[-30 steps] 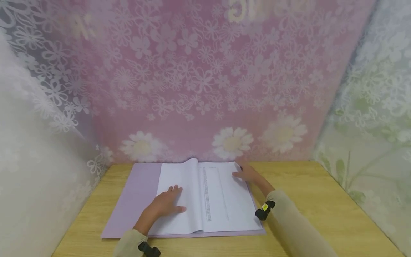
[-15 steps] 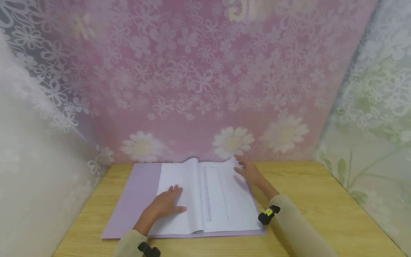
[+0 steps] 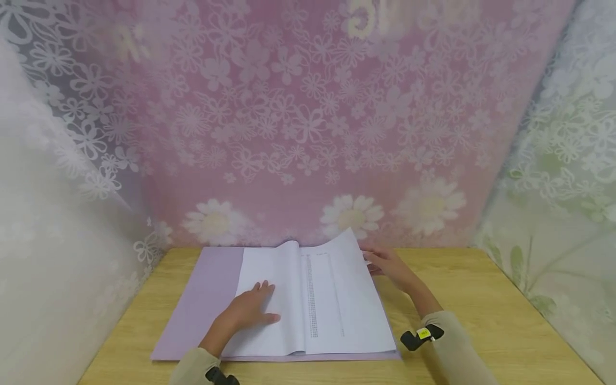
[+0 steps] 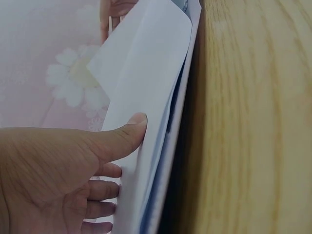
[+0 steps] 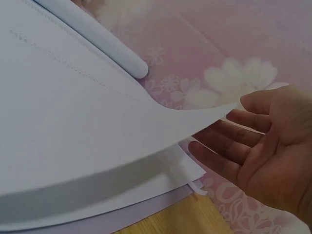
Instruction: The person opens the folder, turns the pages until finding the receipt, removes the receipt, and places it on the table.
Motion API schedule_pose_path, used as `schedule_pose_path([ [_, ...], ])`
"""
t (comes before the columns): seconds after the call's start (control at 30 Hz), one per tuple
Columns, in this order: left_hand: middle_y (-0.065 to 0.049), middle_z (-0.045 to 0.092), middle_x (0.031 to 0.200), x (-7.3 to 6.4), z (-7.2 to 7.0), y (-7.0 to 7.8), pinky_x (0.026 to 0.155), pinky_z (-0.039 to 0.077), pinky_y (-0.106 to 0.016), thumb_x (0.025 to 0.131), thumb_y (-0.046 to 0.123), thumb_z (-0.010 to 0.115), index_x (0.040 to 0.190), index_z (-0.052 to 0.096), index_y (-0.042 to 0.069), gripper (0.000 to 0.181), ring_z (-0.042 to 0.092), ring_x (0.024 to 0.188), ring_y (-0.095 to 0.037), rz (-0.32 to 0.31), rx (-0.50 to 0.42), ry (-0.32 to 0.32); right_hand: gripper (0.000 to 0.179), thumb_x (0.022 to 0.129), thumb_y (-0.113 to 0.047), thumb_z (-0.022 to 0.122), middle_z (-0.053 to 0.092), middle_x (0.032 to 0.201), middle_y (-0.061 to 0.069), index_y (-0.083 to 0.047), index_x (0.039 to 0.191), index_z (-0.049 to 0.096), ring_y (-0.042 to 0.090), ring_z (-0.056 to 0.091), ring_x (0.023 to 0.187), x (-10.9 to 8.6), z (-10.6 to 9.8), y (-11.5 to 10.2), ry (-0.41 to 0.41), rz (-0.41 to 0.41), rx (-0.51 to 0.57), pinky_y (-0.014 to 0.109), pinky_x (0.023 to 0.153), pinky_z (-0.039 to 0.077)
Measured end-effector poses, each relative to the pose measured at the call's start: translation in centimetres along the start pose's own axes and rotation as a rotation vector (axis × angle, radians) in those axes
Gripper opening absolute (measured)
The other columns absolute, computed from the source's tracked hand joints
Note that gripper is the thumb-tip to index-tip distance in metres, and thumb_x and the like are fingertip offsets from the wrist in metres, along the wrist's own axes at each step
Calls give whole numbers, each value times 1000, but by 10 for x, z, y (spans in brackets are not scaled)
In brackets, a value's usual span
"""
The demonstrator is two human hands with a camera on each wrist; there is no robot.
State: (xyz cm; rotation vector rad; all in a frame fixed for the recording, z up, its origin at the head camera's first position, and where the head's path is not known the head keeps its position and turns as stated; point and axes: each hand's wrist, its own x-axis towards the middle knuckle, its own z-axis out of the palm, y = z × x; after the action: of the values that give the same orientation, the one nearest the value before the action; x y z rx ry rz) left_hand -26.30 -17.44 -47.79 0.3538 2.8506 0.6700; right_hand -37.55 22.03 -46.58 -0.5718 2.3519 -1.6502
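Observation:
A light purple folder (image 3: pixel 207 299) lies spread out with a stack of white sheets (image 3: pixel 255 256) in it. My left hand (image 3: pixel 246 310) rests on the left-hand sheets, its thumb (image 4: pixel 124 139) spread away from the fingers. On the right, a printed page (image 3: pixel 353 305) with a column of small text has its far corner raised. Beside that corner is my right hand (image 5: pixel 278 146), with extended fingers (image 5: pixel 214 158) under the page's edge and the thumb close to its tip. No firm pinch shows. More sheets (image 5: pixel 165 175) lie beneath the raised page.
The folder sits on a wooden table (image 3: pixel 481 321). A pink flowered backdrop (image 3: pixel 298 160) stands behind the table, close to the folder's far edge. Pale flowered panels flank it on the left (image 3: pixel 62 256) and right (image 3: pixel 563 214).
The page's far right corner has risen. My right hand has shifted slightly right and towards me, from over the corner to beside it. The left hand has stayed in place.

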Motion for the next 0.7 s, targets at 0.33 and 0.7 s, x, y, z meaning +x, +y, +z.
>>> schedule_pose_path([
  [0.33,-25,36,161,-1,0,1,114,37,-66,90,46,76,153,44,3,83,35,148,-49,9,27,10,66,100,-15,65,45,154,29,-11,159,36,50,50,136,-14,2,-4,-162,-51,-41,41,96,59],
  [0.7,-25,35,162,-3,0,4,115,35,-66,89,45,77,153,44,3,84,34,148,-49,-2,5,11,95,90,-17,78,34,161,29,-21,165,20,46,56,133,-20,21,-14,-319,-16,-56,47,101,56],
])
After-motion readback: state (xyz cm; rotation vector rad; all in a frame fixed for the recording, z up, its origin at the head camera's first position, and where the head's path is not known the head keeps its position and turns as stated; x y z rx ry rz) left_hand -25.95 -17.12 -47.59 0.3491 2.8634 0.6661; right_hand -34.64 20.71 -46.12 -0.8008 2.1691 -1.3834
